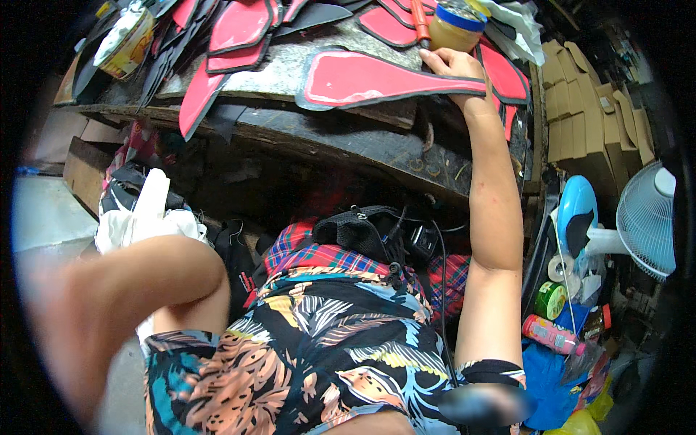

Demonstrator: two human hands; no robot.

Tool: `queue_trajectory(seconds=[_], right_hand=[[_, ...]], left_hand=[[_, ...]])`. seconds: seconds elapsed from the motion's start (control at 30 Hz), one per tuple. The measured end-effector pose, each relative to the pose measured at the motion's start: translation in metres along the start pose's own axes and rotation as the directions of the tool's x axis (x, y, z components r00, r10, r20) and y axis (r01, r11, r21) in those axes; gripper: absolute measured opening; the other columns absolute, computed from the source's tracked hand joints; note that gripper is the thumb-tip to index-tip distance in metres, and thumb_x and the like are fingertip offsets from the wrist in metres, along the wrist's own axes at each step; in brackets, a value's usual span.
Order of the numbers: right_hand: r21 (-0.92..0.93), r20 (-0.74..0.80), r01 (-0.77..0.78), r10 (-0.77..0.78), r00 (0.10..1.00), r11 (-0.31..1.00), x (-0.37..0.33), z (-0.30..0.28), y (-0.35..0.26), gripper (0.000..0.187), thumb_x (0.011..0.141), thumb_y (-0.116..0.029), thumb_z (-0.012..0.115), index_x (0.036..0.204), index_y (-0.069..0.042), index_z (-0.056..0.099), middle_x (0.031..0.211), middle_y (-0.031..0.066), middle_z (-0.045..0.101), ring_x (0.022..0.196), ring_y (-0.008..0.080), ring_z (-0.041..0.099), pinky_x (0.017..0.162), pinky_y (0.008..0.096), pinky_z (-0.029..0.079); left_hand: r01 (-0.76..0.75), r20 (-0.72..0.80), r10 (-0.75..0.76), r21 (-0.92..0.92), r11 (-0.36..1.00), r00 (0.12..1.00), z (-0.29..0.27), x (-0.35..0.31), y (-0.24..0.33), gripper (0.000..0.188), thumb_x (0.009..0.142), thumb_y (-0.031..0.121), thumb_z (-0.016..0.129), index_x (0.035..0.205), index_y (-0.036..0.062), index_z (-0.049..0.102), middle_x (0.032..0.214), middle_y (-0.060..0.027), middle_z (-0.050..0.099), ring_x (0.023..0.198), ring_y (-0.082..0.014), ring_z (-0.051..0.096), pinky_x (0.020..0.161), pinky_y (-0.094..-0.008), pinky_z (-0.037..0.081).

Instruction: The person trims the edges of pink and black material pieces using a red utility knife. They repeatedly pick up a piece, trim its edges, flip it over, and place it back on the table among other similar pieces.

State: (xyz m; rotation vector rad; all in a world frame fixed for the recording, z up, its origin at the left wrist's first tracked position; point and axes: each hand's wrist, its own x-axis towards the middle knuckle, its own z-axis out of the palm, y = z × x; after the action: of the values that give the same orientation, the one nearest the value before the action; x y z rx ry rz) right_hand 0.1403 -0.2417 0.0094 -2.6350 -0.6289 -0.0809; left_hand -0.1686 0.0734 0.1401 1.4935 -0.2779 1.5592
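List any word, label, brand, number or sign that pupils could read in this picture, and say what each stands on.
No text reads clearly enough to quote.
Yellow tub: printed side, too blurred to read.
Pink bottle: printed wrapper, too small to read.
Green round container: pale markings, too small to read.
Black-edged red panel by the right hand: no lettering visible.

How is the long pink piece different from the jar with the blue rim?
The long pink piece is flat, while the jar is round and bulky. The long pink piece has a dark border; the jar is yellowish-tan with a blue rim. Both are close to the right hand.
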Motion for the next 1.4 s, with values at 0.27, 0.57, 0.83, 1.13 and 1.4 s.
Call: queue_trajectory(seconds=[0.27, 0.57, 0.83, 1.13, 1.4], right_hand=[[0.134, -0.004, 0.049, -0.049, 0.999, 0.990, 0.010, -0.001, 0.002, 0.041, 0.084, -0.045, 0.071, 0.094, -0.006, 0.076, 0.081, 0.0136, 0.073, 0.074, 0.0242, 0.070, 0.070, 0.0370, 0.053], [0.801, -0.097, 0.115, -0.062, 0.993, 0.587, 0.000, -0.028, 0.014, 0.018, 0.095, -0.024, 0.073, 0.100, -0.007, 0.069, 0.075, -0.0068, 0.059, 0.062, 0.0007, 0.050, 0.051, 0.0178, 0.034], [0.911, -0.291, 0.272, 0.014, 0.957, 0.309, -0.036, -0.089, -0.028, 0.020, 0.103, -0.020, 0.061, 0.114, -0.004, 0.067, 0.094, 0.0046, 0.068, 0.077, 0.0089, 0.058, 0.063, 0.0220, 0.044], [0.841, -0.204, 0.199, -0.046, 0.978, 0.503, -0.135, -0.034, -0.018, 0.017, 0.107, -0.014, 0.049, 0.119, -0.005, 0.055, 0.099, 0.0124, 0.070, 0.089, 0.0195, 0.070, 0.078, 0.0319, 0.057], [0.943, -0.060, 0.010, 0.140, 0.988, 0.333, -0.111, -0.020, 0.013, 0.022, 0.108, -0.022, 0.048, 0.119, -0.004, 0.054, 0.096, 0.0131, 0.070, 0.091, 0.0215, 0.071, 0.083, 0.0363, 0.060]], left_hand=[[-0.170, 0.529, -0.555, 0.804, 0.570, 0.642, 0.099, -0.108, -0.111, 0.055, 0.089, 0.048, 0.069, 0.122, 0.0040, 0.068, 0.116, -0.0168, 0.064, 0.114, -0.0343, 0.056, 0.095, -0.0438, 0.049], [-0.201, 0.607, -0.539, 0.752, 0.628, 0.585, 0.104, -0.113, -0.121, 0.059, 0.080, 0.048, 0.076, 0.121, 0.0053, 0.068, 0.115, -0.0138, 0.062, 0.116, -0.0318, 0.055, 0.101, -0.0410, 0.045], [-0.043, 0.575, -0.582, 0.731, 0.681, 0.575, 0.108, -0.116, -0.120, 0.067, 0.075, 0.042, 0.082, 0.127, 0.0040, 0.061, 0.118, -0.0164, 0.064, 0.115, -0.0344, 0.057, 0.100, -0.0440, 0.044], [0.709, 0.487, -0.718, 0.249, 0.660, 0.497, 0.100, -0.110, -0.114, 0.042, 0.076, 0.012, 0.084, 0.110, -0.0008, 0.063, 0.096, -0.0099, 0.070, 0.085, -0.0163, 0.066, 0.075, -0.0299, 0.054], [-0.210, 0.490, 0.103, 0.170, 0.963, 0.866, 0.088, -0.111, -0.061, 0.020, 0.068, -0.002, 0.071, 0.086, 0.0060, 0.066, 0.092, -0.0104, 0.066, 0.083, -0.0297, 0.068, 0.071, -0.0334, 0.057]])
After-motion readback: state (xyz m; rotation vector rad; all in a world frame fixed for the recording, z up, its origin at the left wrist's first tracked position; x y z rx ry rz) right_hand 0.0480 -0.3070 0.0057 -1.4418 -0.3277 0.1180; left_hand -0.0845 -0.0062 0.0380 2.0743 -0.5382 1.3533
